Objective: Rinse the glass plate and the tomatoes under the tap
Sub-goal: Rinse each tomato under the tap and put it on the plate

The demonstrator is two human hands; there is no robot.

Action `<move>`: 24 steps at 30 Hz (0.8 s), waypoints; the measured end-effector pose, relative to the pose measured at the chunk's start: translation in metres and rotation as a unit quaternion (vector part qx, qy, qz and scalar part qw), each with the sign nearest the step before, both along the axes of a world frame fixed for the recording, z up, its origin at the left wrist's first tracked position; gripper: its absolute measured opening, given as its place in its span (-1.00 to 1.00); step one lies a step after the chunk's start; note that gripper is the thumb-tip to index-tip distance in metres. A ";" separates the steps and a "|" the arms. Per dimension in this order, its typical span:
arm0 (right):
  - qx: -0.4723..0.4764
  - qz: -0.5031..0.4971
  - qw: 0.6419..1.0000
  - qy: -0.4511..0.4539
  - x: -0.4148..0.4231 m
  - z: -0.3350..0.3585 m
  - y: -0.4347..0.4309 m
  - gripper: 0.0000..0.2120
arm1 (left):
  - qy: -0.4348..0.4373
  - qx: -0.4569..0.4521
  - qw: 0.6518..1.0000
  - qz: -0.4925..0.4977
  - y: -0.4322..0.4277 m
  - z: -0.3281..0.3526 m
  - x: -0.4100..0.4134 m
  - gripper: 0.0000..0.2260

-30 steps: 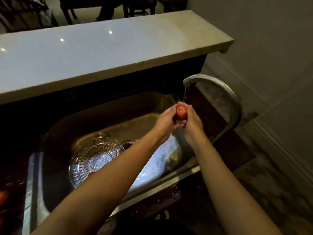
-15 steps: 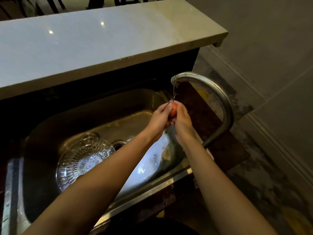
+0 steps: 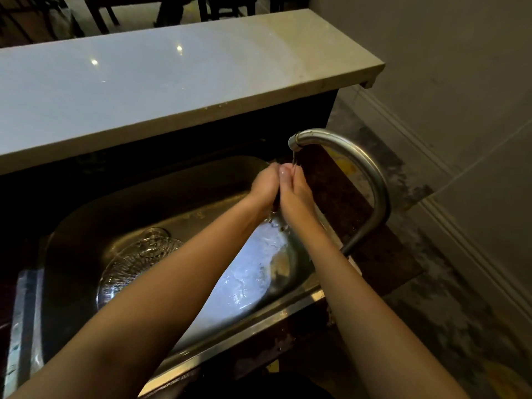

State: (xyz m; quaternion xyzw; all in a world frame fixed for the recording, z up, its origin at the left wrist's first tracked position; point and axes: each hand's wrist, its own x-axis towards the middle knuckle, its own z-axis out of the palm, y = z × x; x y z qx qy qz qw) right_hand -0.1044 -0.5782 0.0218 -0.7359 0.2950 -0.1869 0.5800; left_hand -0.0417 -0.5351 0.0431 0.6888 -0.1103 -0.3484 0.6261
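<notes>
My left hand (image 3: 266, 184) and my right hand (image 3: 296, 191) are pressed together under the spout of the curved steel tap (image 3: 361, 161). A thin stream of water (image 3: 293, 160) falls onto the fingertips. The tomato is enclosed between the two palms and hidden from view. The clear patterned glass plate (image 3: 135, 256) lies on the sink floor at the left, partly covered by my left forearm. Water drips from my hands into the basin.
The steel sink (image 3: 230, 336) has a wet, shiny floor and a flat draining area at the far left. A pale stone counter (image 3: 144, 90) overhangs behind it. Dark worktop surrounds the tap base, with tiled floor and wall at the right.
The red tomato, visible between my fingers before, is now fully covered as both hands closed together around it. The hands stayed under the spout; the view shifted slightly.
</notes>
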 end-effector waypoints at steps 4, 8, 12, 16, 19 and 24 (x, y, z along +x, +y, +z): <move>0.124 -0.044 0.991 -0.023 0.001 0.002 -0.011 -0.66 | -0.100 0.072 0.992 -0.039 -0.002 -0.001 -0.008 -0.56; 0.074 -0.064 0.994 0.041 -0.002 0.005 -0.015 -0.55 | -0.222 0.118 0.968 -0.023 -0.003 -0.004 -0.014 -0.64; -0.164 -0.022 0.973 0.159 -0.008 0.007 -0.019 -0.39 | -0.239 0.142 0.959 -0.057 -0.003 0.001 -0.003 -0.68; 0.164 -0.071 0.982 0.059 -0.003 0.015 -0.025 -0.55 | -0.454 0.154 0.874 -0.079 0.001 0.004 -0.014 -0.73; 0.251 -0.047 0.965 0.067 -0.009 0.020 -0.027 -0.55 | -0.552 0.165 0.810 -0.109 0.009 0.004 -0.010 -0.71; 0.006 -0.082 0.984 0.156 0.001 0.019 -0.015 -0.44 | -0.322 0.155 0.928 -0.105 0.006 0.009 -0.004 -0.60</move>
